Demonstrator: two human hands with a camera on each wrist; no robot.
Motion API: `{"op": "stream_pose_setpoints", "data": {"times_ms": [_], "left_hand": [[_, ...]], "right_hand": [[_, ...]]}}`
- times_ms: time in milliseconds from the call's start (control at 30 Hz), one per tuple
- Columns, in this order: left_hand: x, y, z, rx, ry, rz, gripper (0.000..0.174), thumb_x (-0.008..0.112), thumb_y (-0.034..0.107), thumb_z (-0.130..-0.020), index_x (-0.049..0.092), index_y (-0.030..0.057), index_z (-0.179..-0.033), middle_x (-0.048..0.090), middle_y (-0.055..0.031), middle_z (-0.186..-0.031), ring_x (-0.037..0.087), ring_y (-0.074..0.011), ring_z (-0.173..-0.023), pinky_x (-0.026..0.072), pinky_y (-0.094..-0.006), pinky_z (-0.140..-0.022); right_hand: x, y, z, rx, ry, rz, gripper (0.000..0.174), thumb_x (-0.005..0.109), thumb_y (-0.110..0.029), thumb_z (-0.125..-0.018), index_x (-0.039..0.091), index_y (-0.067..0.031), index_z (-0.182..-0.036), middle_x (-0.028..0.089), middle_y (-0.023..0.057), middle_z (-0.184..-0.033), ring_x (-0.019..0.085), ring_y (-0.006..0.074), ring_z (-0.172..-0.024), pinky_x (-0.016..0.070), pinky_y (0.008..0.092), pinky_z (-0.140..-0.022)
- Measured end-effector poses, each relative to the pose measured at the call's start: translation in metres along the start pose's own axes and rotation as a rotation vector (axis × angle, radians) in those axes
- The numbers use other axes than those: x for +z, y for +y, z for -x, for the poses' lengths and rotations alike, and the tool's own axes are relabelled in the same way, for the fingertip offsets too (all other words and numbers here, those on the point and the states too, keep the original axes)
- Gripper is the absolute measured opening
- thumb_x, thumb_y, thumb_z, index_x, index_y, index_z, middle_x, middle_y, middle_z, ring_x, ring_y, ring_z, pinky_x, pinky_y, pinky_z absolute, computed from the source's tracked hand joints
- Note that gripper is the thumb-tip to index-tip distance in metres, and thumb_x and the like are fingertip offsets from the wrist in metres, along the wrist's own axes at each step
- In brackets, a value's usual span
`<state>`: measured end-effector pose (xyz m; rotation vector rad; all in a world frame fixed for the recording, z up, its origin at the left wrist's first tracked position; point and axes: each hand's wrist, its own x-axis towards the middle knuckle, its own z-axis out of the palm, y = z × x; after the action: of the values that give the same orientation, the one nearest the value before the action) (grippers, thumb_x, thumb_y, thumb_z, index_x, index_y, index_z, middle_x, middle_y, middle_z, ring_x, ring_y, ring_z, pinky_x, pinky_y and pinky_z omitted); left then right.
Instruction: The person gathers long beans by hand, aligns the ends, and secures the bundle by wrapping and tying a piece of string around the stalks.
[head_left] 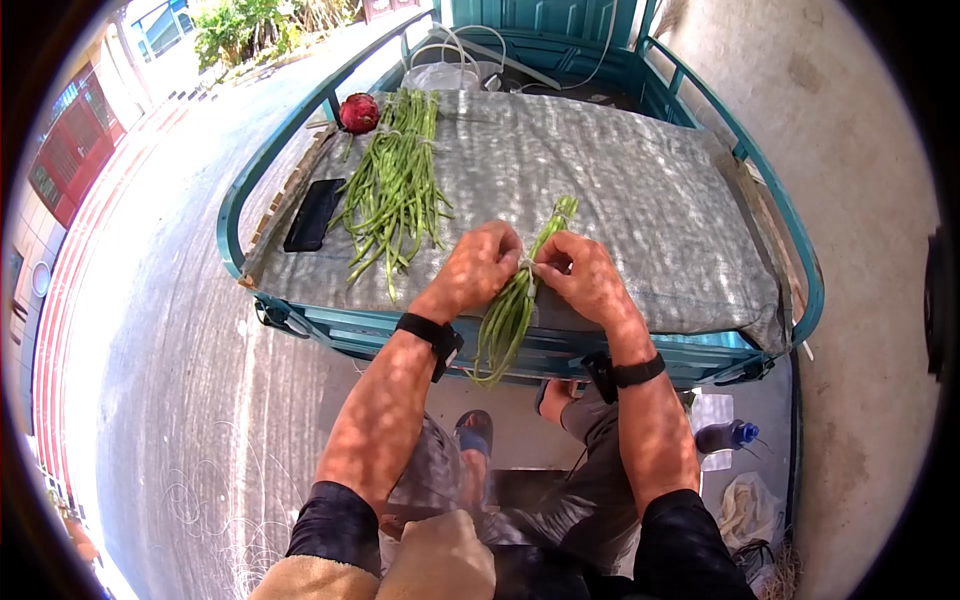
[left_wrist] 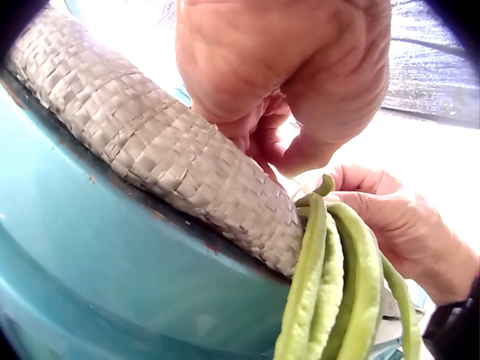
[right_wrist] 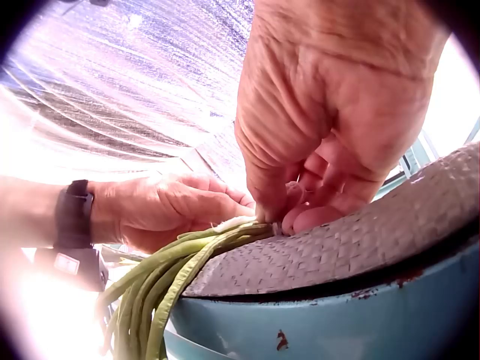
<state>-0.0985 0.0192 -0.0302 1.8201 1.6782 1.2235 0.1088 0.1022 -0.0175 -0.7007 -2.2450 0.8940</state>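
Observation:
A small bundle of long green beans [head_left: 510,315] lies over the front edge of the woven mat, its lower ends hanging down. Around its middle is a thin pale tie [head_left: 527,263]. The left hand [head_left: 482,262] pinches at the tie from the left, the right hand [head_left: 580,275] from the right, both with curled fingers. In the left wrist view the beans [left_wrist: 324,285] hang below the left hand [left_wrist: 289,75]. In the right wrist view the right hand [right_wrist: 337,112] pinches beside the beans [right_wrist: 169,274]; the exact grip on the tie is partly hidden.
A larger bean bundle [head_left: 395,190], a red round fruit [head_left: 359,113] and a black phone [head_left: 314,215] lie on the mat's left side. Teal rails [head_left: 775,215] flank the cart bed. A dark bottle with a blue cap [head_left: 727,436] stands lower right.

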Motion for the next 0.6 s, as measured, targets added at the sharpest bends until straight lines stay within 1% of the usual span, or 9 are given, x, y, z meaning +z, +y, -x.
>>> {"op": "stream_pose_setpoints", "data": {"times_ms": [33, 133, 167, 267, 367, 467, 533, 567, 600], "left_hand": [[0.000, 0.003, 0.000, -0.038, -0.002, 0.024, 0.016, 0.065, 0.012, -0.098, 0.069, -0.0026, -0.105, 0.073, -0.0159, -0.093, 0.073, -0.0257, -0.083, 0.0576, -0.0391, -0.076], [0.000, 0.007, 0.000, -0.137, -0.023, 0.183, 0.016, 0.064, 0.011, -0.099, 0.068, -0.0025, -0.106, 0.072, -0.0127, -0.090, 0.072, -0.0214, -0.082, 0.0578, -0.0375, -0.075], [-0.001, 0.007, 0.000, -0.167, -0.034, 0.250, 0.016, 0.064, 0.011, -0.099, 0.069, -0.0025, -0.107, 0.072, -0.0117, -0.089, 0.072, -0.0202, -0.082, 0.0579, -0.0370, -0.075], [-0.001, 0.010, 0.000, -0.156, -0.038, 0.225, 0.017, 0.065, 0.010, -0.098, 0.069, -0.0027, -0.109, 0.071, -0.0111, -0.089, 0.071, -0.0195, -0.082, 0.0576, -0.0374, -0.076], [-0.004, 0.012, 0.000, -0.080, -0.065, 0.051, 0.019, 0.065, 0.011, -0.099, 0.069, -0.0027, -0.111, 0.071, -0.0120, -0.090, 0.070, -0.0196, -0.081, 0.0567, -0.0379, -0.076], [-0.002, 0.006, -0.001, -0.026, -0.060, -0.021, 0.021, 0.067, 0.014, -0.099, 0.069, -0.0028, -0.111, 0.071, -0.0123, -0.089, 0.070, -0.0207, -0.081, 0.0559, -0.0382, -0.075], [0.001, -0.001, -0.001, 0.025, -0.027, -0.059, 0.021, 0.067, 0.015, -0.100, 0.069, -0.0029, -0.111, 0.071, -0.0139, -0.090, 0.070, -0.0229, -0.082, 0.0557, -0.0385, -0.075], [0.003, -0.005, -0.001, 0.050, -0.010, -0.077, 0.021, 0.068, 0.015, -0.100, 0.069, -0.0029, -0.110, 0.071, -0.0147, -0.091, 0.070, -0.0240, -0.083, 0.0556, -0.0387, -0.076], [0.004, -0.005, -0.001, 0.004, -0.015, -0.050, 0.020, 0.067, 0.015, -0.100, 0.069, -0.0029, -0.109, 0.071, -0.0159, -0.093, 0.071, -0.0265, -0.085, 0.0555, -0.0399, -0.077]], "right_hand": [[0.000, -0.001, 0.000, 0.000, 0.001, 0.002, 0.013, 0.080, -0.008, -0.087, 0.072, -0.0007, -0.094, 0.074, 0.0083, -0.085, 0.069, 0.0205, -0.076, 0.0552, 0.0357, -0.073], [-0.003, -0.006, 0.000, 0.022, -0.020, 0.036, 0.016, 0.080, -0.009, -0.089, 0.072, 0.0011, -0.098, 0.078, 0.0150, -0.089, 0.077, 0.0311, -0.087, 0.0598, 0.0415, -0.078], [-0.004, -0.008, 0.000, 0.023, -0.020, 0.035, 0.016, 0.080, -0.009, -0.089, 0.072, 0.0010, -0.098, 0.078, 0.0150, -0.089, 0.077, 0.0312, -0.087, 0.0598, 0.0416, -0.078], [-0.004, -0.010, 0.000, 0.031, -0.020, 0.031, 0.015, 0.080, -0.009, -0.089, 0.072, 0.0010, -0.097, 0.078, 0.0152, -0.089, 0.077, 0.0315, -0.087, 0.0598, 0.0416, -0.078], [-0.003, -0.011, 0.001, 0.045, -0.014, 0.031, 0.015, 0.080, -0.008, -0.089, 0.072, 0.0009, -0.097, 0.078, 0.0152, -0.089, 0.077, 0.0314, -0.087, 0.0598, 0.0415, -0.078], [-0.003, -0.011, 0.001, 0.050, -0.014, 0.041, 0.014, 0.080, -0.008, -0.088, 0.072, 0.0008, -0.097, 0.077, 0.0152, -0.088, 0.077, 0.0315, -0.086, 0.0597, 0.0415, -0.078], [-0.004, -0.011, 0.001, 0.052, -0.018, 0.047, 0.014, 0.080, -0.008, -0.088, 0.072, 0.0006, -0.096, 0.077, 0.0152, -0.088, 0.077, 0.0316, -0.085, 0.0595, 0.0417, -0.077], [-0.003, -0.009, 0.001, 0.044, -0.011, 0.035, 0.014, 0.080, -0.008, -0.088, 0.073, 0.0003, -0.096, 0.076, 0.0132, -0.087, 0.075, 0.0278, -0.082, 0.0582, 0.0398, -0.076], [-0.001, -0.007, 0.001, 0.035, -0.003, 0.024, 0.013, 0.080, -0.008, -0.088, 0.073, 0.0000, -0.096, 0.075, 0.0112, -0.086, 0.072, 0.0239, -0.079, 0.0569, 0.0378, -0.074]]}}
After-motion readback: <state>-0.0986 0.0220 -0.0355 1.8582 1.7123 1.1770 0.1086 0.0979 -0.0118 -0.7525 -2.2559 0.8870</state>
